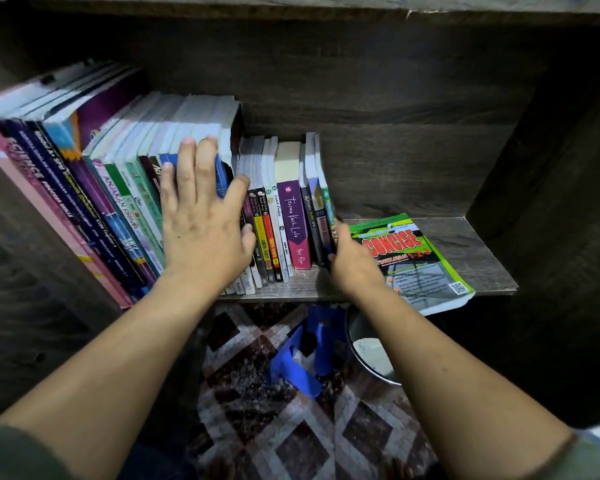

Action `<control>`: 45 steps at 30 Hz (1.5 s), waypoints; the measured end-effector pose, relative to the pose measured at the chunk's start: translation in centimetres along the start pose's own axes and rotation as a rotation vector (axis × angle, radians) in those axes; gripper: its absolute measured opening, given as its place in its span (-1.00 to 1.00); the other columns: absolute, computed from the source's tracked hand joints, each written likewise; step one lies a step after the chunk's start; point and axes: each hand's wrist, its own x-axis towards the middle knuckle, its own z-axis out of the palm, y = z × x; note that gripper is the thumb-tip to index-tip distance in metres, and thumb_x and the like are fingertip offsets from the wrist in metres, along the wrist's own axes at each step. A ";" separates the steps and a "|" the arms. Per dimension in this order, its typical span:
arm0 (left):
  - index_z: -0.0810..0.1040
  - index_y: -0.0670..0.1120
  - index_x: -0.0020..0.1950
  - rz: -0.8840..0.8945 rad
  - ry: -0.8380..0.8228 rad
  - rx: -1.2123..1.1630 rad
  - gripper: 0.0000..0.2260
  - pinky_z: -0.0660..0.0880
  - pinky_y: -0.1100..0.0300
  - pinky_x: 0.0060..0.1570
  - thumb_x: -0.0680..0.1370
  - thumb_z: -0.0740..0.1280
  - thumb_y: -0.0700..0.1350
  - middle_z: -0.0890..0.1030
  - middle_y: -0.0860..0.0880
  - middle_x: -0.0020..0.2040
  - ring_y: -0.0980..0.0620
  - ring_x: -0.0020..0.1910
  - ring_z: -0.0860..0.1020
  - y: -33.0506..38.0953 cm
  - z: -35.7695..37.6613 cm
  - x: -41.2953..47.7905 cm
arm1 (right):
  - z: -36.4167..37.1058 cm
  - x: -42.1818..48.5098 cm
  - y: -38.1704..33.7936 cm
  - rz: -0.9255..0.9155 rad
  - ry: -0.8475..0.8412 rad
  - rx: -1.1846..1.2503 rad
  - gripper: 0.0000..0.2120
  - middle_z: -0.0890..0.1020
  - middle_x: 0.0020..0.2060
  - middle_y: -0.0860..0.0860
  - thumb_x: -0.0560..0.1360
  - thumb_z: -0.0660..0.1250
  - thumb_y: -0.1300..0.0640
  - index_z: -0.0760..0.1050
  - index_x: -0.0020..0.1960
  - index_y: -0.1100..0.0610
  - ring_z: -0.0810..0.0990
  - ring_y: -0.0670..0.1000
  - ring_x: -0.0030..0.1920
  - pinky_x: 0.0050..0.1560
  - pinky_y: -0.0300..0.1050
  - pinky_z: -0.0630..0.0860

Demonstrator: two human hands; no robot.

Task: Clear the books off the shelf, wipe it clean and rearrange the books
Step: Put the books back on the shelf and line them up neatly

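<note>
A row of upright books fills the left and middle of the dark wooden shelf (471, 258): tall textbooks (94, 188) on the left, smaller novels (284, 216) in the middle, among them a purple one (293, 220). My left hand (201, 216) lies flat with straight fingers on the spines and tops of the taller books, its thumb touching the first novels. My right hand (352, 261) presses against the rightmost upright book (324, 202); its fingertips are hidden behind it. A green "CONCISE" book (416, 258) lies flat on the shelf at the right, overhanging the front edge.
The shelf's right side wall (548, 168) and back panel (395, 133) close in the compartment. Below the shelf, a patterned brown carpet (291, 427), a blue cloth (302, 355) and a round metal container (371, 351) are on the floor.
</note>
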 end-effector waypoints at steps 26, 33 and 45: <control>0.47 -0.07 0.28 0.002 0.005 0.000 -0.47 -0.17 -0.13 0.47 0.34 0.46 -0.01 0.06 -0.26 0.53 -0.25 0.53 -0.07 0.0 0.0 0.0 | -1.3 0.2 7.7 0.171 0.025 -0.681 -0.42 0.41 0.28 0.25 0.62 -0.03 0.28 -0.17 0.57 0.16 0.58 0.26 0.09 -0.04 0.11 0.54; 0.48 -0.08 0.28 0.003 0.011 -0.006 -0.47 -0.18 -0.12 0.47 0.35 0.46 -0.01 0.08 -0.27 0.52 -0.26 0.52 -0.06 0.0 0.1 0.0 | -2.2 0.9 6.1 0.177 -0.001 -0.617 -0.49 0.41 0.29 0.26 0.61 -0.03 0.33 -0.04 0.54 0.25 0.55 0.27 0.18 0.00 0.17 0.55; 0.48 -0.09 0.22 -0.040 0.004 -0.003 -0.50 -0.18 -0.16 0.46 0.33 0.46 0.00 0.09 -0.27 0.50 -0.26 0.52 -0.06 0.6 0.4 0.2 | -6.8 -2.0 -0.5 0.040 0.477 0.039 -0.39 0.49 0.26 0.20 0.52 0.23 0.14 0.10 0.52 0.09 0.55 0.31 0.08 0.01 0.08 0.46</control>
